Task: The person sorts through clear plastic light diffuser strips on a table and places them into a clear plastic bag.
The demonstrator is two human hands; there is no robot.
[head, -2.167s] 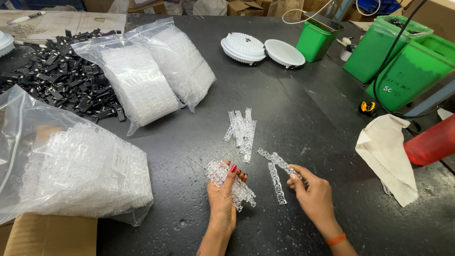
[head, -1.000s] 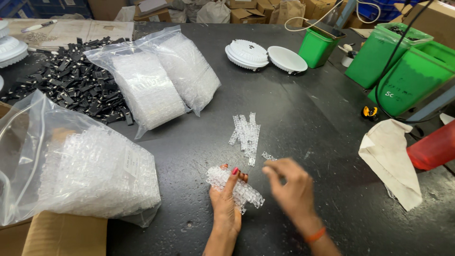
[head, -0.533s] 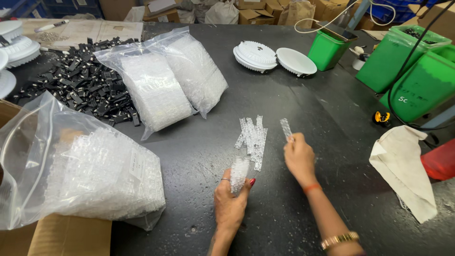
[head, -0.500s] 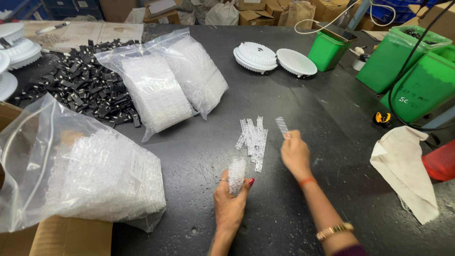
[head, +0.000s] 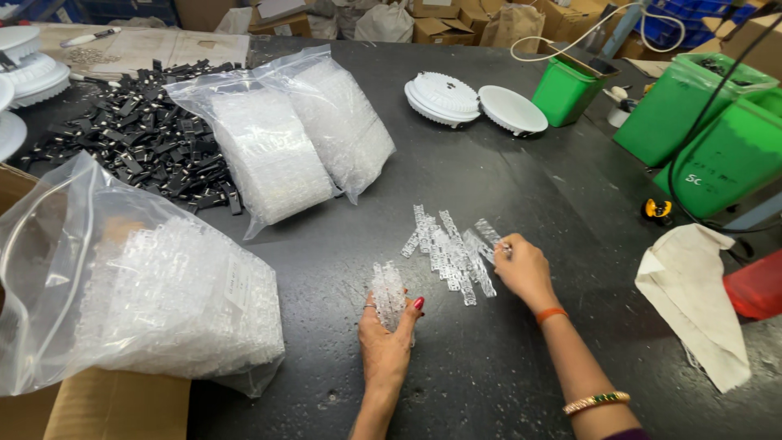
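My left hand [head: 385, 343] grips a small stack of clear plastic strips [head: 388, 290], held upright just above the black table [head: 505, 367]. My right hand [head: 523, 269] reaches to a loose pile of clear strips [head: 446, 251] lying on the table, its fingertips pinching the end of one clear strip [head: 489, 233] at the pile's right edge. An orange band and a bangle sit on my right forearm.
A large open bag of clear parts [head: 138, 293] rests on a cardboard box at the left. Two sealed bags of clear parts [head: 293, 138] and a heap of black clips [head: 138, 147] lie behind. White round housings [head: 472, 102], green bins [head: 700, 122] and a white cloth [head: 700, 293] stand to the right.
My right hand carried a clear strip from near my left hand up to the loose pile. My left hand lifted its stack upright. The camera view shifted slightly.
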